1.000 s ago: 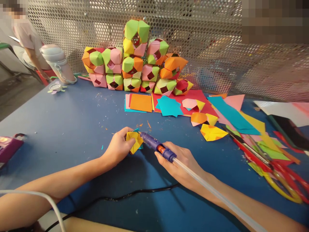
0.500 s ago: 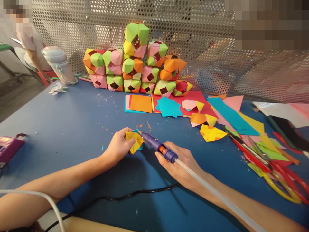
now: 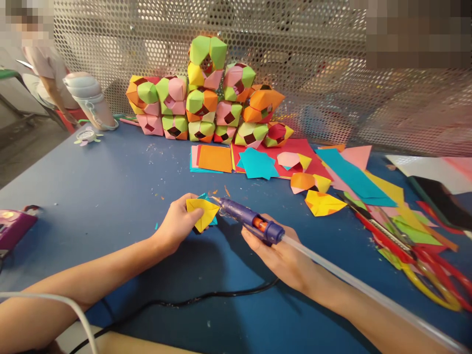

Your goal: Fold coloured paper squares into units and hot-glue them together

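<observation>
Folded paper piece [image 3: 203, 217], yellow in front with blue behind it, is held over the middle of the worktop [image 3: 121, 191], close to the nozzle of a purple glue gun [image 3: 243, 214]. The risk, as we judge it, lies in that narrow gap: should the pinch slip or the gun tip, the nozzle, probably hot, could catch a fingertip, while a squeeze too hard might skew the folds. A snag on the black cord [image 3: 199, 295] could also drag the gun off line. The left hand [image 3: 174, 220] is closed in a narrow pinch, thumb laid on the yellow face, the other fingers largely hidden. The right hand [image 3: 287, 258] wraps around the gun; we cannot tell whether a finger presses its trigger, or whether the nozzle touches paper. A long, clear glue stick [image 3: 332, 268] runs back from the gun above the forearm. Farther out, to the right, we find a loose yellow piece [image 3: 324, 203] and a blue strip [image 3: 356, 178]; beyond the hands lie square sheets [image 3: 215, 158], and behind them stacked paper balls [image 3: 202, 103] rise before a perforated metal screen [image 3: 313, 39].
</observation>
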`<state>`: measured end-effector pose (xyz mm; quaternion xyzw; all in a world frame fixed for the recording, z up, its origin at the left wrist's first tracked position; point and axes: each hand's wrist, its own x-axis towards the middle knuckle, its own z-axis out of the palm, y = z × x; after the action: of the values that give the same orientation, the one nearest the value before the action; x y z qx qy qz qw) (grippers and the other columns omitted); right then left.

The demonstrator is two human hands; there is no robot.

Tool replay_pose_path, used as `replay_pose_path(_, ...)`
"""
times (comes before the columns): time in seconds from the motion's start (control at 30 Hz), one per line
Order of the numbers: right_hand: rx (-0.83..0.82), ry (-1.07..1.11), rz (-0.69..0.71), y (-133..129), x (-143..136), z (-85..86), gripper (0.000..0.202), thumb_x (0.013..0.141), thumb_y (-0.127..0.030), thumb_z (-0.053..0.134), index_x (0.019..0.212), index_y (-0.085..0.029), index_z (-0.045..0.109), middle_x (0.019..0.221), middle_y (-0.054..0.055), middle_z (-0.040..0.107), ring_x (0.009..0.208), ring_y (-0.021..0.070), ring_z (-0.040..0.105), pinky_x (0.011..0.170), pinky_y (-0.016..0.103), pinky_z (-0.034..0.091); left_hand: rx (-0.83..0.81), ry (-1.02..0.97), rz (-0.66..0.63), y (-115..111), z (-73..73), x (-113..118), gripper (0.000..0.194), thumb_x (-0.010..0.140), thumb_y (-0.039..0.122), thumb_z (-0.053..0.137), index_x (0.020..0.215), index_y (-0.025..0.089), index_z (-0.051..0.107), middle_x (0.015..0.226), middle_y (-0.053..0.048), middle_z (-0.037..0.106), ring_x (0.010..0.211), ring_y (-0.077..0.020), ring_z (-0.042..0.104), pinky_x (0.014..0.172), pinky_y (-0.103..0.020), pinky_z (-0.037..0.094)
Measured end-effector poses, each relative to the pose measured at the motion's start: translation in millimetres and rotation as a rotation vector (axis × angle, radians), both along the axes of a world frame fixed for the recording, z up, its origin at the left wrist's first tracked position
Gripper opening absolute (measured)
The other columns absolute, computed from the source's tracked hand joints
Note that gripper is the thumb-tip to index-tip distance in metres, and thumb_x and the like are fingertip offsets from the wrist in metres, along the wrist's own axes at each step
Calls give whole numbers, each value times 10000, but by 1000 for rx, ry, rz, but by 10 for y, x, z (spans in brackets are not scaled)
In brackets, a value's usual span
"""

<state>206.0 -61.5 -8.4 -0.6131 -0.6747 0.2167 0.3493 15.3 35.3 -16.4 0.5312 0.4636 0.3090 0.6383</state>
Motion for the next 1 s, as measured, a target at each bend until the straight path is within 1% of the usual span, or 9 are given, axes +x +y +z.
replay_pose_path(0.13,-106,121,-40,7,52,-68,240,885,-401,495,1015,-231,605,907,5,661,758,144,623,689,235,489,-32,-88,41,6,14,-12,139,732,167,539,841,185,454,619,-4,640,488,-131,590,446,-214,444)
replay_pose_path(0.23,-58,73,-82,104,94,-126,315,895,-433,462,1074,-215,601,971,34,663,858,183,625,756,281,492,-58,-129,63,-7,13,-23,164,732,186,566,842,184,443,643,-15,655,495,-130,595,460,-216,449)
replay_pose_path(0.37,107,-247,-159,312,149,-217,377,903,-450,420,978,-153,638,932,103,658,909,252,595,804,372,462,-118,-175,28,-84,25,-19,189,734,218,592,837,182,438,655,-21,656,546,-147,621,478,-219,451)
replay_pose_path(0.47,117,-524,-145,412,175,-245,398,913,-441,393,936,-135,647,893,134,656,906,290,583,788,408,444,-166,-197,-2,-168,51,-11,200,739,236,604,842,184,441,671,-9,646,584,-151,632,503,-224,457)
replay_pose_path(0.7,78,-830,-114,164,250,88,388,847,-513,495,711,-167,604,633,87,607,614,246,582,590,343,390,-194,-182,58,-260,76,-7,217,706,229,641,828,178,469,690,12,632,593,-104,586,542,-197,425)
replay_pose_path(0.77,10,-752,-3,22,234,206,383,864,-430,503,561,-195,516,496,31,528,472,181,520,492,296,325,-185,-163,63,-268,78,-4,219,705,235,643,828,175,472,688,12,626,603,-108,584,546,-199,421)
replay_pose_path(0.83,-43,-609,168,-82,164,282,341,878,-341,499,565,-204,489,502,-3,526,448,137,502,464,271,315,-178,-143,47,-286,80,4,212,709,240,638,820,176,469,664,24,607,587,-106,567,538,-200,414)
replay_pose_path(0.93,-44,-318,178,-109,-3,285,114,873,-288,506,822,-194,547,673,-5,595,475,99,523,476,239,396,-159,-106,-2,-344,85,26,191,716,235,630,804,178,470,615,52,556,541,-85,509,514,-191,389)
replay_pose_path(1.0,-27,-124,138,-56,-98,223,140,863,-283,520,947,-172,534,774,17,612,497,86,539,486,224,439,-148,-79,-57,-393,89,44,177,720,236,625,805,174,482,619,49,551,549,-86,502,520,-193,386)
